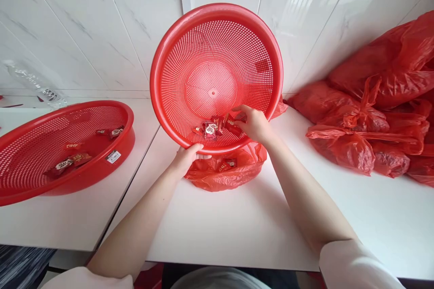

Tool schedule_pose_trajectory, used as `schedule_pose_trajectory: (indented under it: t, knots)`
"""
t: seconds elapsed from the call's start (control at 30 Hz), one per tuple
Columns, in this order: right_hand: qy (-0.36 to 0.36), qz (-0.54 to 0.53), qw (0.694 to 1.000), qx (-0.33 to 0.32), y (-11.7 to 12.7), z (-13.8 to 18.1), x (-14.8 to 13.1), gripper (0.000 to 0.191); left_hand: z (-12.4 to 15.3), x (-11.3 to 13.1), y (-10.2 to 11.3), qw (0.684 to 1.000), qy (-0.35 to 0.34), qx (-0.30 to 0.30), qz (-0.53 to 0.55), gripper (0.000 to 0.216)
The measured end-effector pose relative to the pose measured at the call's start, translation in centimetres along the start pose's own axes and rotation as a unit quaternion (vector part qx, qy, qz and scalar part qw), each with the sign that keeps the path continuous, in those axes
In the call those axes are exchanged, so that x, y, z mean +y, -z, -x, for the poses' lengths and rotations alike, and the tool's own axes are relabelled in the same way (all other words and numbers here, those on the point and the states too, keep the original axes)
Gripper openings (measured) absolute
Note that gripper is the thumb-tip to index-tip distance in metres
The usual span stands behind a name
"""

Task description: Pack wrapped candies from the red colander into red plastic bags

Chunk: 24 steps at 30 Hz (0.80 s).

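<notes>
A red plastic mesh basket (213,76) is tilted steeply, its open side facing me, above an open red plastic bag (224,179). My left hand (190,159) is closed on its lower rim, thumb inside. Inside the basket, my right hand (252,124) has its fingers curled on a red-wrapped packet (233,125), partly hidden by the hand. Beside it, several small red packets, one with a white label (209,131), lie along the low side of the basket. More red packets (230,162) show in the bag's mouth.
At left a second red mesh basket (127,140) holds several packets; a clear plastic bottle (40,86) lies behind it. Tied red plastic bags (359,117) are piled on the right of the white table (217,230). A tiled wall (81,22) stands behind.
</notes>
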State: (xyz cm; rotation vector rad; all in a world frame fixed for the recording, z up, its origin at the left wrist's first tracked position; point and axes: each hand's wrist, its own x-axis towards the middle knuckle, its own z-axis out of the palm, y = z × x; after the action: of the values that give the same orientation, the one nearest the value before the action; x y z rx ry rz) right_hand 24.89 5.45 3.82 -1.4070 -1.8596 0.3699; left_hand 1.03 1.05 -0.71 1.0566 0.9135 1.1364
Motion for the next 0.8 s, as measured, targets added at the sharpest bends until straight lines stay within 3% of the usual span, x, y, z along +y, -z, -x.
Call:
schedule_pose_trajectory:
  t: [0.07,0.17,0.3,0.4,0.53,0.63,0.8]
  knots:
    - [0.007,-0.033,0.999,0.009,0.7,0.1,-0.3,0.034,-0.1,0.0,0.0,1.0,0.0,0.0,0.01,0.023]
    - [0.032,-0.089,0.995,-0.03,1.8,0.5,-0.8,0.03,-0.3,-0.1,0.2,1.0,-0.007,0.003,0.024,0.019]
    - [0.06,-0.162,0.972,-0.158,2.9,1.1,-1.6,0.026,-0.6,-0.4,0.3,0.999,0.007,0.005,0.05,0.015]
    - [0.072,-0.15,0.957,-0.236,3.0,1.5,-2.3,0.025,-0.7,-0.5,0.3,0.997,0.01,-0.001,0.077,0.016]
    - [0.107,-0.057,0.981,-0.149,1.7,1.7,-3.0,0.028,-0.7,-0.4,0.2,0.995,0.008,-0.008,0.095,0.013]
    - [0.16,-0.03,0.976,-0.146,0.0,1.8,-3.1,0.033,-0.3,-0.4,-0.2,0.995,0.019,-0.027,0.098,0.019]
    - [0.18,0.031,0.949,-0.259,-1.6,2.0,-2.9,0.079,0.2,-0.3,-0.9,0.996,0.022,-0.018,0.087,0.025]
